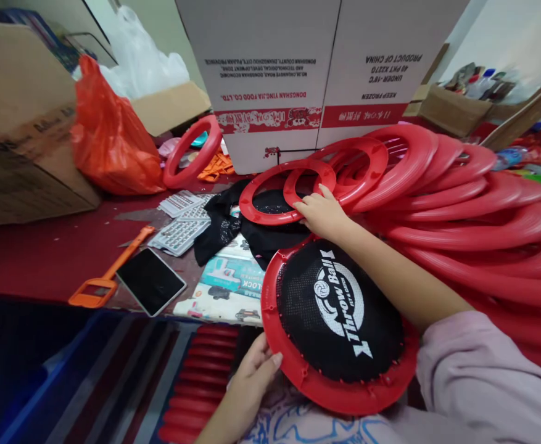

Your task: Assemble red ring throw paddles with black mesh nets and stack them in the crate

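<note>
My left hand point(258, 364) grips the lower left rim of a red ring with black netting point(339, 308), which carries white "Throw Ball" lettering and leans toward my lap. Above it, my right hand point(321, 213) reaches across to a smaller plain red ring point(290, 185), its fingers closed on the rim. That ring overlaps a larger red ring point(270, 217) lying over black fabric point(221, 231). A big heap of red rings point(464, 228) fills the right side, partly behind my right forearm.
A white carton point(270, 61) stands at the back. Leftward are an orange bag point(108, 135), a brown box point(24, 148), an orange plastic tool point(94, 291), a dark-screened tablet point(151, 280) and printed sheets point(180, 231). More red rings point(200, 376) are stacked below the table edge.
</note>
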Demonstrator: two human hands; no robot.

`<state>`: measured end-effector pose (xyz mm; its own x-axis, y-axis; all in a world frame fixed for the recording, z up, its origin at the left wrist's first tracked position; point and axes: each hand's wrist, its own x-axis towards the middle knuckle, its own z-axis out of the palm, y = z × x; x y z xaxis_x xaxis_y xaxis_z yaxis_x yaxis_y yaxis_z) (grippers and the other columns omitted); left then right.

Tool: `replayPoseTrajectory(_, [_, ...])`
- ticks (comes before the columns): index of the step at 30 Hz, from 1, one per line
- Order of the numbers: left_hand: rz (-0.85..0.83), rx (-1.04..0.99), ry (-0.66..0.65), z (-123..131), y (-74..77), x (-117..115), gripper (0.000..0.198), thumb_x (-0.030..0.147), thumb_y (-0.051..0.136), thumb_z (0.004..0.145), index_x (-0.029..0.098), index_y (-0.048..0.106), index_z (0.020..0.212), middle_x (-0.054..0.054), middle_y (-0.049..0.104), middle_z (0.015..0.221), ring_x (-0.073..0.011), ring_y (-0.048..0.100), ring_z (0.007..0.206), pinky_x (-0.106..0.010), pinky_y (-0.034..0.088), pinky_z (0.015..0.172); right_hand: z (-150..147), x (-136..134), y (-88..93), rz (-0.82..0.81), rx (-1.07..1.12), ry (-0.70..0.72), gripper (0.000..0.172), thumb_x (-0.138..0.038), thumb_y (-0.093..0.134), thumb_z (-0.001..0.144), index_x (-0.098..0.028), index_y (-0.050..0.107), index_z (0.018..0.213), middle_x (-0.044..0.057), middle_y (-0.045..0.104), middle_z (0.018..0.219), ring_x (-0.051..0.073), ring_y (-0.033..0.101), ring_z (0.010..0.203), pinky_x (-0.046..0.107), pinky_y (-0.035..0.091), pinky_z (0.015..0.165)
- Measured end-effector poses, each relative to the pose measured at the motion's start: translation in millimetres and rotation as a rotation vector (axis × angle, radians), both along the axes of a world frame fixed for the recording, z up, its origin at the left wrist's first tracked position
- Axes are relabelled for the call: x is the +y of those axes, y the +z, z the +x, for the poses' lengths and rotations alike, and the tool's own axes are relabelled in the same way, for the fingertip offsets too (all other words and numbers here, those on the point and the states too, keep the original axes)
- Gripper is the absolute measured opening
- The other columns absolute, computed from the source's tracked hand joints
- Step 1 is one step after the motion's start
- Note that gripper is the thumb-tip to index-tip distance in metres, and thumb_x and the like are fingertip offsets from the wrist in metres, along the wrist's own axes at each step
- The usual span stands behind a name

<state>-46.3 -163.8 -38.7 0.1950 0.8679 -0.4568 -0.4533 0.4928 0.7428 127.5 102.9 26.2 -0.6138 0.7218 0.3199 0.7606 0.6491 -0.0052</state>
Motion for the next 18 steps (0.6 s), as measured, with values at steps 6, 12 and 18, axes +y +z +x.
replayPoseTrajectory(6, [-0.053,-0.061,0.184,-4.0,18.7,-12.1,0.039,0.029,0.077,0.072,0.030,0.069,0.110,-0.003,0.076,0.105,-0.0269,0.070,0.104,-0.039,0.053,0.097,0.3,-3.4,21.2,0.064,0.079,0.035,0.028,-0.015,0.046,0.091,-0.017,0.069,0.107,0.012,0.069,0.098,0.024,0.059,0.094,0.039,0.040,0.089])
replayPoseTrajectory(12, [-0.065,0.077,0.332,-32.7,47.5,-19.7,0.053,0.037,0.086,0.055,0.024,0.070,0.104,-0.004,0.078,0.091,-0.0304,0.073,0.089,-0.038,0.061,0.077,19.5,-35.2,66.2,0.127,0.533,0.109,0.028,-0.026,0.050,0.094,-0.017,0.059,0.119,0.009,0.068,0.110,0.021,0.062,0.099,0.034,0.049,0.088])
replayPoseTrajectory(18, [0.010,0.253,0.555,-52.5,62.4,-7.8,0.051,0.049,0.077,0.069,0.029,0.066,0.114,0.001,0.076,0.101,-0.0312,0.070,0.100,-0.040,0.063,0.077,34.9,-94.1,111.7,0.267,1.200,0.195,0.013,-0.031,0.062,0.089,-0.034,0.056,0.100,-0.005,0.062,0.089,0.015,0.065,0.083,0.036,0.053,0.083])
